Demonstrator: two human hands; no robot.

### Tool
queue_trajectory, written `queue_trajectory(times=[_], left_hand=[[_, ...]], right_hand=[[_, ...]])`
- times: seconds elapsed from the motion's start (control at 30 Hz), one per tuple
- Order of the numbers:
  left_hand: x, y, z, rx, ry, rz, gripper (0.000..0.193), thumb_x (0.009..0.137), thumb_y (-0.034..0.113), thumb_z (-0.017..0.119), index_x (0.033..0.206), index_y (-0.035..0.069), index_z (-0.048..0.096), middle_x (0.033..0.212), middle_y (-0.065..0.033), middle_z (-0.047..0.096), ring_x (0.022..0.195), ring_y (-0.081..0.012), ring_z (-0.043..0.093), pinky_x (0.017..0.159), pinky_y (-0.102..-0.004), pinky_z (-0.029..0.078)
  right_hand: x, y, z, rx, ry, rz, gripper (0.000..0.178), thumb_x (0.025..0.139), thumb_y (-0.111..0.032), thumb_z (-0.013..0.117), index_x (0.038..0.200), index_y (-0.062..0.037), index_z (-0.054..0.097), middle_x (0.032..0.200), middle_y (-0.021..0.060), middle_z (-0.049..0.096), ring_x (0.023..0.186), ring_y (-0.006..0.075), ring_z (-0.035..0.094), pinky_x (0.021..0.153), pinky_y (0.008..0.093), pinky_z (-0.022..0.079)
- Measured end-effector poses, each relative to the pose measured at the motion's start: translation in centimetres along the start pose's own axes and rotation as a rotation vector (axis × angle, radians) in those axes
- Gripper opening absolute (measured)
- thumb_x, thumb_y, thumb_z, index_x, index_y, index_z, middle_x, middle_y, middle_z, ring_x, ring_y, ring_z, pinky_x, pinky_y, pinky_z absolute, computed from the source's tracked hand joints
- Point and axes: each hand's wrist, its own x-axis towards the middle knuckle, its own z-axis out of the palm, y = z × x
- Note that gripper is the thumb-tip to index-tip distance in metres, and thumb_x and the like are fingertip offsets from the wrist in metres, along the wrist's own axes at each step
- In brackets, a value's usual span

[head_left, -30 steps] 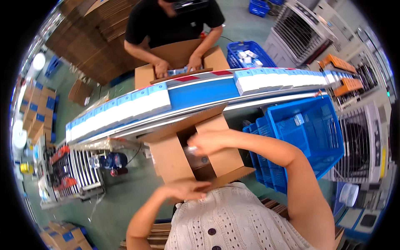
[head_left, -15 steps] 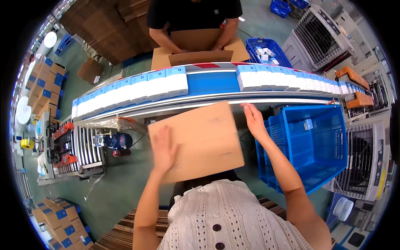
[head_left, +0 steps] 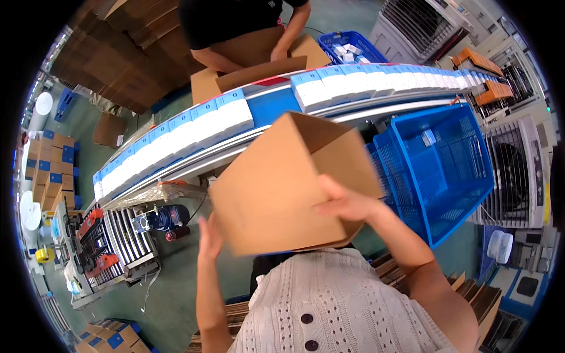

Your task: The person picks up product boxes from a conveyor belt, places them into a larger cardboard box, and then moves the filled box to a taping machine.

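Note:
A plain brown cardboard box (head_left: 268, 188) is in front of me, tilted above the floor, its open end facing the far right. My right hand (head_left: 347, 200) grips it at its near right part, thumb and fingers against the brown panel. At the box's lower left edge is my left hand (head_left: 210, 237), fingers stretched out and not wrapped round it; whether they touch the cardboard I cannot tell. Beyond the box runs a blue conveyor belt (head_left: 273, 112) bearing rows of white-and-blue cartons (head_left: 197, 126).
Across the conveyor a person in black (head_left: 235, 23) has both hands in another open carton (head_left: 203, 88). Stacked blue crates (head_left: 432, 235) stand at my right, near an air cooler (head_left: 515, 170). A roller table (head_left: 120, 235) with a motor (head_left: 168, 217) is at left; flattened cardboard (head_left: 235, 323) lies behind me.
The box has turned from flat to opened out, its open end now showing. My right hand has come onto it; my left hand has slid off its face to the lower left edge.

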Motion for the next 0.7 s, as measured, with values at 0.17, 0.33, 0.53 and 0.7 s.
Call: queue_trajectory(times=[0.17,0.33,0.53,0.7], left_hand=[[6.0,2.3,13.8,0.284,-0.067,-0.135,0.062,0.089,0.046,0.039,0.133,0.005,0.023,0.133,-0.0144,0.035,0.119,-0.0266,0.038,0.095,-0.0375,0.032],[7.4,0.1,16.5,1.064,0.486,0.377,0.052,0.083,0.012,0.047,0.131,0.004,0.028,0.119,-0.0229,0.047,0.107,-0.0367,0.047,0.087,-0.0388,0.039],[6.5,0.3,21.1,1.14,0.503,0.299,0.046,0.084,0.01,0.049,0.127,0.001,0.033,0.11,-0.0235,0.052,0.101,-0.0335,0.053,0.082,-0.0365,0.041],[8.4,1.2,15.4,0.797,0.351,0.296,0.042,0.087,0.018,0.048,0.122,-0.003,0.037,0.102,-0.0146,0.057,0.087,-0.0245,0.058,0.074,-0.0341,0.046]], right_hand=[[9.0,9.6,6.7,-0.708,-0.021,0.091,0.03,0.08,-0.012,0.042,0.103,0.0074,0.038,0.093,0.03,0.054,0.081,0.0433,0.055,0.069,0.0466,0.043],[4.6,4.7,-1.5,-1.314,-0.181,-0.247,0.031,0.086,-0.027,0.044,0.083,0.0009,0.058,0.089,0.0211,0.056,0.106,0.0344,0.045,0.082,0.049,0.038],[-4.7,16.4,-22.0,-1.527,0.388,0.275,0.057,0.085,-0.05,0.04,0.092,0.004,0.057,0.117,0.0239,0.046,0.128,0.0385,0.016,0.101,0.0548,0.015],[-1.4,24.9,-22.4,-0.597,0.508,0.447,0.058,0.078,-0.029,0.047,0.117,0.0116,0.034,0.122,0.0322,0.036,0.118,0.0407,0.032,0.099,0.0388,0.028]])
